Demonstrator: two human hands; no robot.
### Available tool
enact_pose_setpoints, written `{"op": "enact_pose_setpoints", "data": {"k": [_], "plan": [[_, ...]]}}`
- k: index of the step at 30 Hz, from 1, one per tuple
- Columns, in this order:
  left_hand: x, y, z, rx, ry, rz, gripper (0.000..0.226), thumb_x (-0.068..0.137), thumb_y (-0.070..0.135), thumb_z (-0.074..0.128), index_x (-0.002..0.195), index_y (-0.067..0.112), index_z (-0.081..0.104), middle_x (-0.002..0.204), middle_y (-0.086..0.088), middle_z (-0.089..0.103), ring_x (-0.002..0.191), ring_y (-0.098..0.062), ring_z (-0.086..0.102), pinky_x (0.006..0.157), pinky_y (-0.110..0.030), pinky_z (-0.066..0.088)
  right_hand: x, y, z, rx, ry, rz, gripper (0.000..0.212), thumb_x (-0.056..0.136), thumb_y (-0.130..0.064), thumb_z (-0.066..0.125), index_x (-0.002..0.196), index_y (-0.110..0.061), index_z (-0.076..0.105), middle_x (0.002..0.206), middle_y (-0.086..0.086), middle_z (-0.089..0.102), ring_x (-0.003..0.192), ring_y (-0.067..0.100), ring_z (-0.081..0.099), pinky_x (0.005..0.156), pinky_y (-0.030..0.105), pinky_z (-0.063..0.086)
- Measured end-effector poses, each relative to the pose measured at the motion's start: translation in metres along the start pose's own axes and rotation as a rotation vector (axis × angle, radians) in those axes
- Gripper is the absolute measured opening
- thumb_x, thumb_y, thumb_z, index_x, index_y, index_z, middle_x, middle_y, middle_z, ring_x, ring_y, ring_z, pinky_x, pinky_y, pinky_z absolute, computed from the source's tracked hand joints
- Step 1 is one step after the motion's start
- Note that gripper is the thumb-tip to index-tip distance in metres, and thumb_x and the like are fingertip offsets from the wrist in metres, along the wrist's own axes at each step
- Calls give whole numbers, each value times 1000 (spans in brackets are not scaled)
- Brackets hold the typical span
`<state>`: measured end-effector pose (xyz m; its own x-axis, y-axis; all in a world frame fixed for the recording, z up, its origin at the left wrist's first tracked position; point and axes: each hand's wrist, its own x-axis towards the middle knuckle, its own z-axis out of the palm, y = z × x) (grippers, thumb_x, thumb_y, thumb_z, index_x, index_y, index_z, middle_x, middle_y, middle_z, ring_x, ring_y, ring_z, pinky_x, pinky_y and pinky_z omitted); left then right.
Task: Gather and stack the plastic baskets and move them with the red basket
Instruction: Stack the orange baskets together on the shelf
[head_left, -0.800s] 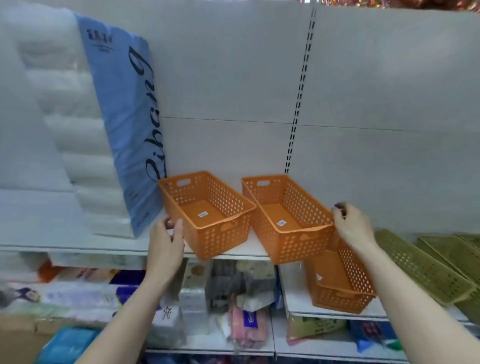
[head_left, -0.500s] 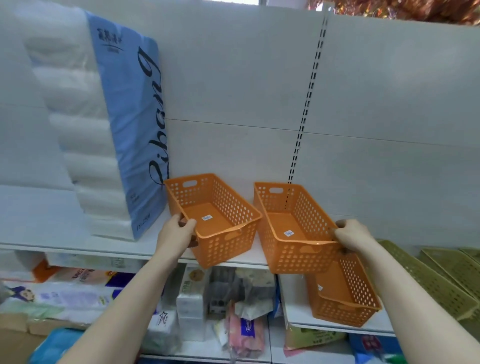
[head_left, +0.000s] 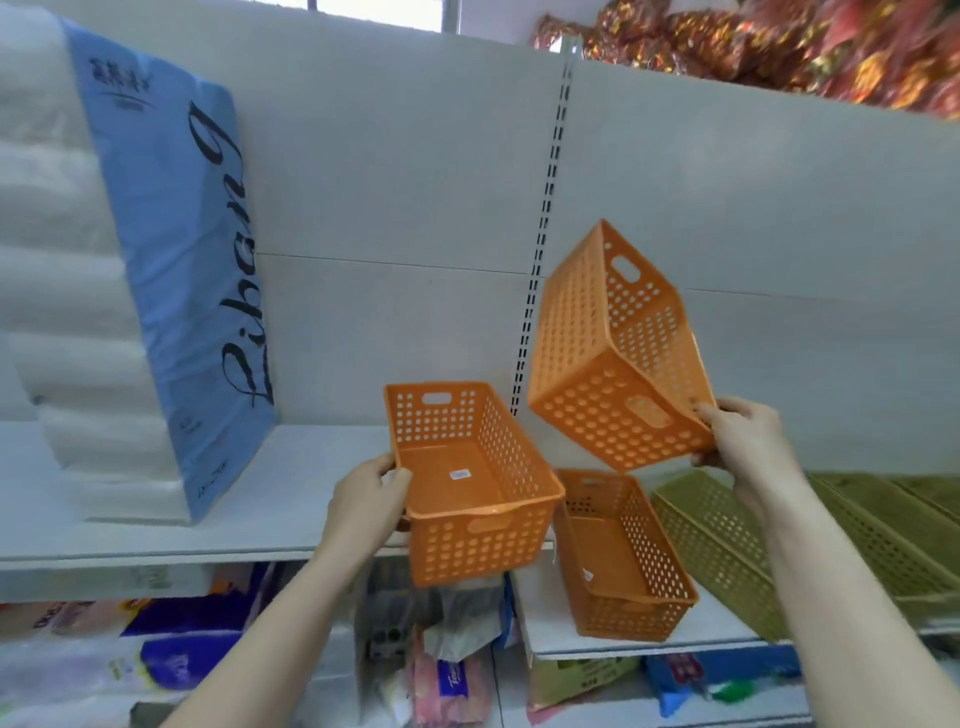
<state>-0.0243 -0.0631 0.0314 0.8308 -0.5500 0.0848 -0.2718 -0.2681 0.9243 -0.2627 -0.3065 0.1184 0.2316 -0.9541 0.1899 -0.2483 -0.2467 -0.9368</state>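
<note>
White shelf (head_left: 291, 499): left hand (head_left: 363, 501) grips level basket (head_left: 475, 483); right hand (head_left: 748, 441) grips tilted basket (head_left: 608, 358).

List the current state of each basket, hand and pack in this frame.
Left orange basket: upright, held by left hand.
Right orange basket: lifted, tilted, held by right hand.
Third orange basket: resting on lower shelf.
Green baskets: on shelf.
Tissue pack: standing.
</note>
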Motion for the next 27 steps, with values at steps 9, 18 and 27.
{"op": "enact_pose_setpoints", "data": {"k": [9,18,27], "plan": [[-9,-3,-7,-264,-139,-31,45,98,24,50,142,16,47,112,6,62,82,-16,69,63,-23,58,-28,-31,90,-315,-313,-102,21,84,-7,51,92,-15,69,69,8,66,46,23,56,48,32,50],[-12,-6,-4,-278,-221,15,23,103,26,38,110,38,57,98,20,65,89,-4,68,66,-17,55,-42,-5,109,-443,-516,168,36,90,-2,37,116,-12,59,81,9,62,67,24,60,49,27,48],[-28,-9,54,-132,-331,174,24,97,21,52,113,34,66,114,17,68,99,-6,69,89,-28,56,-22,60,-2,-338,-88,94,17,86,-9,55,81,-19,68,90,13,73,87,35,68,82,50,56]]}}
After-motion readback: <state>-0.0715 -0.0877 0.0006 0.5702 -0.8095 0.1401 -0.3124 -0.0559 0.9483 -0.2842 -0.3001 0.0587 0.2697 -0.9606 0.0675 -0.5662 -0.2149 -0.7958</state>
